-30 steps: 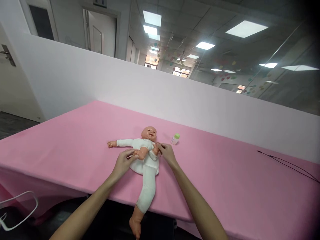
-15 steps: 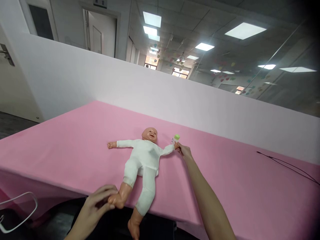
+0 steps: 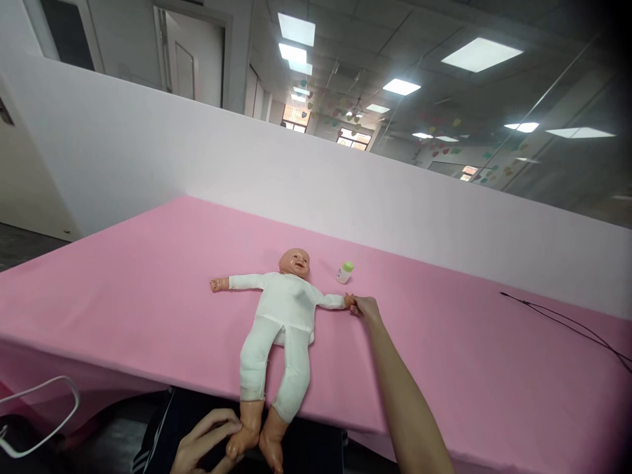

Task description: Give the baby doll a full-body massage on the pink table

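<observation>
Pink tablecloth is spread over the table, and a baby doll in a white onesie is laid flat on its back around the middle of it, arms out wide. Its head points up-frame toward a white partition wall, and its legs run down to the near table edge, with both bare feet sticking out past it at the bottom of the frame. Both hands are on the doll, well apart from each other. The right hand, right of centre, is closed around the doll's small plastic hand at the end of its outstretched arm, so that arm is pulled fairly straight. The left hand, at the bottom edge, has its fingers curled around the doll's foot, the one further left in the frame. A small bottle with a green cap stands just above the doll's outstretched arm, not touched by either hand. A thin black cable lies on the cloth at far right, and dark trousers with white stripes show below the table edge at lower left.
</observation>
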Available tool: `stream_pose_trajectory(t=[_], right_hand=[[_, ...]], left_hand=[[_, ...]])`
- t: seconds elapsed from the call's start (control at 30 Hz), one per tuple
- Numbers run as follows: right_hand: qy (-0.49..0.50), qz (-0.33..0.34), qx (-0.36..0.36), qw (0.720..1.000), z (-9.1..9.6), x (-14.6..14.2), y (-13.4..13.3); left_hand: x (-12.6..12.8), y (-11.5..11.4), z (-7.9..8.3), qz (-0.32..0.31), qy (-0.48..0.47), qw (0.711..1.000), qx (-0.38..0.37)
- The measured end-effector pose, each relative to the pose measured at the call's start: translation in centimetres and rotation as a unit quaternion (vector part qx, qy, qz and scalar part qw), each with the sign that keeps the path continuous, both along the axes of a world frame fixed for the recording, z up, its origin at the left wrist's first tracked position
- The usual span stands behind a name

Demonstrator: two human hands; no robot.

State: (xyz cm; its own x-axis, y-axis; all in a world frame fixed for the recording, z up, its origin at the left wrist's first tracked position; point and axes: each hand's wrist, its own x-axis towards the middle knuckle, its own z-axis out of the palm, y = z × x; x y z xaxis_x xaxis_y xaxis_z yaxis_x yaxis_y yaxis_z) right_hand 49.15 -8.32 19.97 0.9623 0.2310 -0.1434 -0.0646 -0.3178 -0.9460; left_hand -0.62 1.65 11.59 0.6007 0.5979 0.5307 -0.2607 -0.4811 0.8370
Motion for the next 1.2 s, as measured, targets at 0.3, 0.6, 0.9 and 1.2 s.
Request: stream_pose_trajectory(t=[0.3,0.6,0.9,1.2], right_hand=[[-0.059,-0.011,-0.112,0.992,1.2,-2.1,-2.0],[-0.024,0.256,0.020,0.966,0.6,-22.3,-7.7],[0.082,0.229,0.264,0.933,-12.5,-38.8,-6.7],[-0.021,0.071,0.224,0.972,-14.5,-38.7,-7.2]], left_hand=[[-0.8,3.4,2.6,0.064,0.028,0.997,0.045],[9.6,17.2,11.0,0.200,0.313,0.922,0.107],[12.6,23.2,8.2,0.150,0.386,0.907,0.072],[13.6,23.5,7.5,0.092,0.085,0.949,-0.288]])
